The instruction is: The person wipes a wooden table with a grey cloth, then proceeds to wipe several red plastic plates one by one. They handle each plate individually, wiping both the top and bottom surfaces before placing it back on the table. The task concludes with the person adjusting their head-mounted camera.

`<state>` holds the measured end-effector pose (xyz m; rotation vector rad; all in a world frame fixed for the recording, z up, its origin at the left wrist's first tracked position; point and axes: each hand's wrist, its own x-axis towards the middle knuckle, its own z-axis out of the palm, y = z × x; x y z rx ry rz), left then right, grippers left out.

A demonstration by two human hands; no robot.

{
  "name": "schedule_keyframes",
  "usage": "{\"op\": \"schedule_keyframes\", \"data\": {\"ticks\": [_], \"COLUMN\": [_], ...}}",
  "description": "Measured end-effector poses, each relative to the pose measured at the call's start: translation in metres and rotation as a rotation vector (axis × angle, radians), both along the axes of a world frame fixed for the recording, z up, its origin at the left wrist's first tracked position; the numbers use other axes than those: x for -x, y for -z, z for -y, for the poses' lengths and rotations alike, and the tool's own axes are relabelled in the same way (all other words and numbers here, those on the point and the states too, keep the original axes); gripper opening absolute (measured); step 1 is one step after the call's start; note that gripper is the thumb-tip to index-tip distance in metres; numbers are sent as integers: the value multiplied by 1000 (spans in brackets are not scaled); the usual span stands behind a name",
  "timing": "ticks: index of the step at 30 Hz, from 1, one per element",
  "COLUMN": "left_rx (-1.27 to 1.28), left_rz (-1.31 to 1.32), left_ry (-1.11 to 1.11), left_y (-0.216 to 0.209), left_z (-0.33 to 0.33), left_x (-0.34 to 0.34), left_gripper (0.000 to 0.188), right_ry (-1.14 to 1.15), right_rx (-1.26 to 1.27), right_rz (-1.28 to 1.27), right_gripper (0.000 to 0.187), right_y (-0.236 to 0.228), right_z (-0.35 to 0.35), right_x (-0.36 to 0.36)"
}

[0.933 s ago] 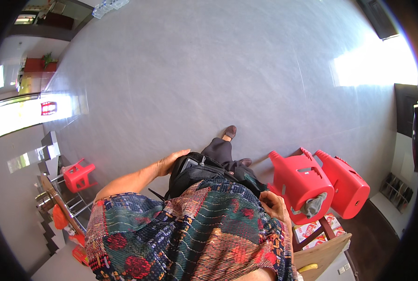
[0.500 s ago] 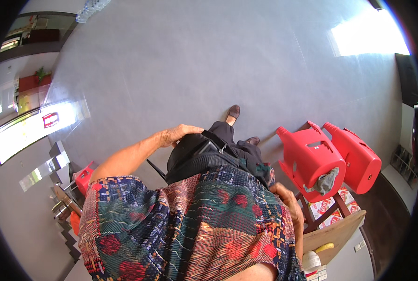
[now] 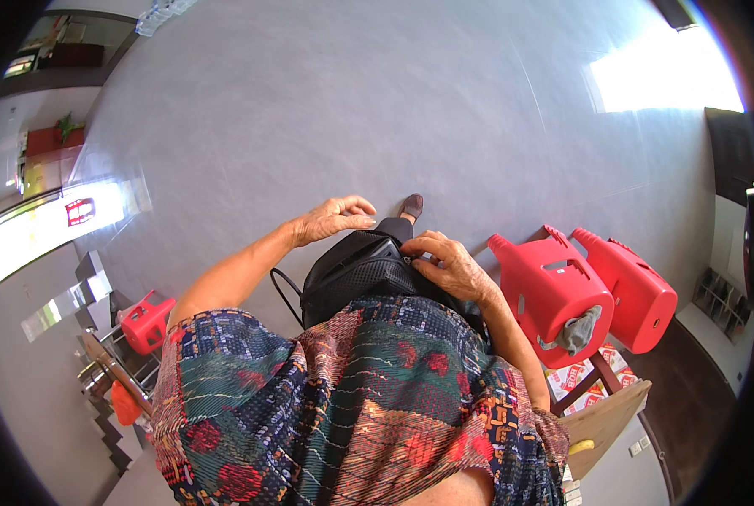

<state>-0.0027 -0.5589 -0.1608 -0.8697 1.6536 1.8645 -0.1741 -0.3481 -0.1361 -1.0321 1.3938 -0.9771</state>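
A black textured bag (image 3: 356,278) hangs against my front at the waist, over my patterned top. A thin loop of strap hangs at its left side. My left hand (image 3: 336,219) hovers by the bag's far left edge, fingers loosely stretched and slightly bent, with nothing in them. On the bag's right side, the thumb and fingers of my right hand (image 3: 453,268) are curled in at the rim, close to a small metal zipper part (image 3: 407,259). The fingertips partly hide what they pinch there.
Two red plastic stools (image 3: 554,295) stand at my right; a grey cloth (image 3: 578,331) lies on the nearer one. Behind them are printed cartons (image 3: 592,388) and a wooden board (image 3: 609,426) with a yellow banana-like item. Another red stool (image 3: 147,323) is at left. Grey floor (image 3: 351,101) stretches ahead.
My left hand has let go of the bag's rim and lifted slightly right. My right hand has come up from my side to the bag's right rim. The view has shifted a little.
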Motion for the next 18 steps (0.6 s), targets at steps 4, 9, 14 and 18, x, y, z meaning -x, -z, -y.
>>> {"op": "schedule_keyframes", "data": {"ticks": [4, 9, 14, 18], "left_rx": [88, 516, 566, 283], "left_rz": [-122, -360, -279, -124], "left_ry": [84, 311, 219, 83], "left_y": [-57, -103, -122, -130], "left_z": [4, -26, -40, -40], "left_x": [10, 3, -5, -6], "left_gripper": [22, 35, 31, 29], "right_ry": [-9, 23, 13, -2], "right_rx": [-129, 214, 339, 365], "right_rz": [23, -354, -719, -725], "right_gripper": [16, 14, 15, 13], "right_y": [-6, -6, -16, -17], "right_z": [-2, -7, -10, -15], "right_x": [6, 9, 5, 7]}}
